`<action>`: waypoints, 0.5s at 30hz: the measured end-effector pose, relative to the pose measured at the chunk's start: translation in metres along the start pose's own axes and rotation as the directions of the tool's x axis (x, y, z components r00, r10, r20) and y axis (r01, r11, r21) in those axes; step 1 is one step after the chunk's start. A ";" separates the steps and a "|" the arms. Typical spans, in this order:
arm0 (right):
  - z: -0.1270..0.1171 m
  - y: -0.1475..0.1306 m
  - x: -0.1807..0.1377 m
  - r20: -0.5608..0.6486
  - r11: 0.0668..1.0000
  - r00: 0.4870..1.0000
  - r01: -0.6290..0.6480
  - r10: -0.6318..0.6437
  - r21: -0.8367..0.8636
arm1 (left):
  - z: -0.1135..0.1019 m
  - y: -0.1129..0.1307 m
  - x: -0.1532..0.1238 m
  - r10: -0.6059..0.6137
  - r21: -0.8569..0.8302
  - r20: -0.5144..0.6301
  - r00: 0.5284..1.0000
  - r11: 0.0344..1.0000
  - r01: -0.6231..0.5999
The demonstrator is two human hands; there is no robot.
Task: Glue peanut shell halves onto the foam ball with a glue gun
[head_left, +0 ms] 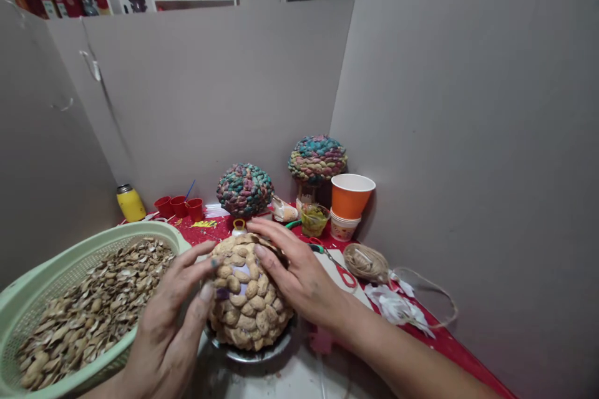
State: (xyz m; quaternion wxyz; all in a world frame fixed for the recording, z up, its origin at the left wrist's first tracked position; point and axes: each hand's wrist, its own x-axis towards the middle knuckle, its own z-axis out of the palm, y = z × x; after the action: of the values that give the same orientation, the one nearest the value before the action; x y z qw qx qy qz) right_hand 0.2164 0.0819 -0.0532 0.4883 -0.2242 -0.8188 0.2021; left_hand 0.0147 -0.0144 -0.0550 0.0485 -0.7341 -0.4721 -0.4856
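A dome-shaped ball covered in peanut shells (253, 308) sits in a shallow metal bowl (255, 355) in front of me. Patches of a smooth lilac surface show between the shells on its upper front. My right hand (297, 271) lies across its upper right side, fingers stretched out over the shells. On the left, my left hand (175, 305) has its fingers spread, with fingertips and thumb at the ball's left side. I see nothing held in either hand. Beside my left hand stands a pale green basket (175, 230) full of loose peanut shells (93, 312).
Two painted shell-covered domes (245, 189) (318, 159) stand at the back. Red cups (194, 209), a yellow bottle (131, 202) and an orange paper cup (352, 196) are nearby. Scissors (345, 275), twine (367, 262) and crumpled white tissue (397, 308) lie right. Grey panels (224, 87) enclose the table.
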 end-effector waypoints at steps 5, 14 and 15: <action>-0.011 -0.032 -0.011 -0.065 0.947 0.956 0.270 -0.284 -0.174 | 0.020 -0.015 -0.006 -0.174 -0.072 0.091 0.980 0.981 0.181; 0.006 -0.031 -0.028 0.232 0.765 0.878 0.479 -0.419 -0.431 | 0.030 -0.025 -0.004 -0.259 -0.204 0.189 0.947 0.933 0.296; 0.007 -0.030 -0.028 0.226 0.759 0.879 0.477 -0.421 -0.442 | 0.031 -0.025 -0.004 -0.261 -0.212 0.183 0.948 0.931 0.297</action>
State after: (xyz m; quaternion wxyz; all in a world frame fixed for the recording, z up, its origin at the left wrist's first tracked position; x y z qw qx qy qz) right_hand 0.2166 0.0403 -0.0600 0.4031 -0.1246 -0.8986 -0.1206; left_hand 0.0165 0.0129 -0.0839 -0.1452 -0.6947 -0.5129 -0.4830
